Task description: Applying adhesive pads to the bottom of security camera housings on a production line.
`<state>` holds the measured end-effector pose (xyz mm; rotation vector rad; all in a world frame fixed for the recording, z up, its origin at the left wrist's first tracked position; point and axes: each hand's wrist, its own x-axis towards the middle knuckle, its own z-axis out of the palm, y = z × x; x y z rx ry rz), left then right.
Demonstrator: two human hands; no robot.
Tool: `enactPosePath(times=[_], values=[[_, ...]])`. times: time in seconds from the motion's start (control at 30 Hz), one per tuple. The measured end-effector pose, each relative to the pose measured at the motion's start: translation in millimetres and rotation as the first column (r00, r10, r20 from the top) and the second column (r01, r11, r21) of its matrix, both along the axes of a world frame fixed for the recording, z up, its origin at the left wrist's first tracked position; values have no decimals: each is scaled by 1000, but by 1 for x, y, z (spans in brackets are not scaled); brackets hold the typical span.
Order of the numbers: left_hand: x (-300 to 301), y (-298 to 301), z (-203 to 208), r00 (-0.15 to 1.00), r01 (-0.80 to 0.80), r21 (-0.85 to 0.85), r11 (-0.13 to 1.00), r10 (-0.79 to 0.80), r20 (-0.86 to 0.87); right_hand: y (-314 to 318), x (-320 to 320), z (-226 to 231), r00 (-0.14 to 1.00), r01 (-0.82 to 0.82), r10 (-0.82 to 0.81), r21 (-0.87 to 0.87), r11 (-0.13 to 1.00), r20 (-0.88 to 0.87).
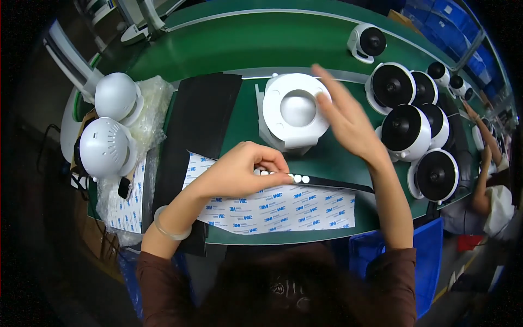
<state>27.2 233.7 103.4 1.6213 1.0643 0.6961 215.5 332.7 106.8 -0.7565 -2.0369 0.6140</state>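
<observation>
A white camera unit [299, 134] stands upside down on the green bench, its round ring-shaped base facing up around a hollow centre. My right hand [348, 122] is at its right rim, fingers stretched and slightly blurred, the thumb apart; it holds nothing. Nearer to me, my left hand [245, 169] pinches thumb and forefinger together at a small white round pad [291, 178]. Several such pads sit in a row on a narrow black strip [338, 184]. Beneath the strip lies a white backing sheet [278, 210] with blue print. My left fingers hide part of the row.
Several white cameras with black round fronts [406, 128] stand at the right. Two white domed units [106, 147] rest by crumpled clear plastic [155, 103] at the left, next to a black sheet [199, 114]. A blue bin [430, 261] is below the bench; another person's arm [482, 180] shows far right.
</observation>
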Motion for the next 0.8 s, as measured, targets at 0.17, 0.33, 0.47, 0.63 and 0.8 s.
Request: enactPosePath(times=[0.17,0.33,0.47,0.63,0.8], values=[[5,-17,8,987,-110,157,981,127,-99,-66,32,39,959,-114,75,131,985,273],[8,-27,14,966,-234,364,902,258,-19,-78,22,22,952,-110,157,-183,977,263],[3,-28,31,933,-154,460,874,282,-223,-73,17,17,966,-144,216,-405,903,139],[14,-29,42,903,-101,398,912,252,-348,-75,4,18,944,-312,315,-571,759,-96],[7,-26,37,943,-122,171,978,168,-286,-72,11,7,948,-280,319,-468,839,6]])
